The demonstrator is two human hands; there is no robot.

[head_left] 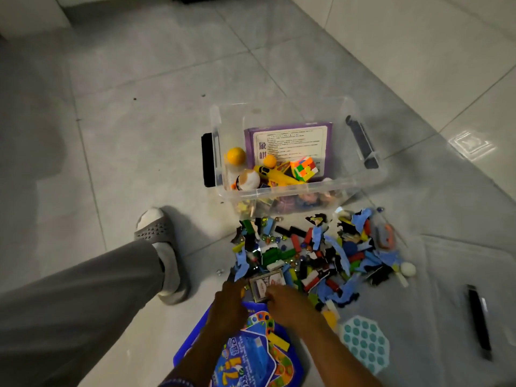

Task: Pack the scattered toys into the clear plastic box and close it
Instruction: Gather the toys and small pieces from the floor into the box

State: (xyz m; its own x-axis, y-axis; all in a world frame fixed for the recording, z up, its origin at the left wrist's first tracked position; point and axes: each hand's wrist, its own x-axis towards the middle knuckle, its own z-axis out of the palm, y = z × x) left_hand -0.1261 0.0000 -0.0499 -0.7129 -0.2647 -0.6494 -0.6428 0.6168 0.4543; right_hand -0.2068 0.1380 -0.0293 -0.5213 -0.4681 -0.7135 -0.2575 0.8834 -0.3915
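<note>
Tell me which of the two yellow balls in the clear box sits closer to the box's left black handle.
The larger yellow ball, at the left end of the clear box beside the left black handle. The smaller yellow ball lies further right, against the purple game box.

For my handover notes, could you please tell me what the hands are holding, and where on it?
Both hands hold a small card box at the near edge of the toy pile: left hand at its left side, right hand at its lower right corner.
</note>
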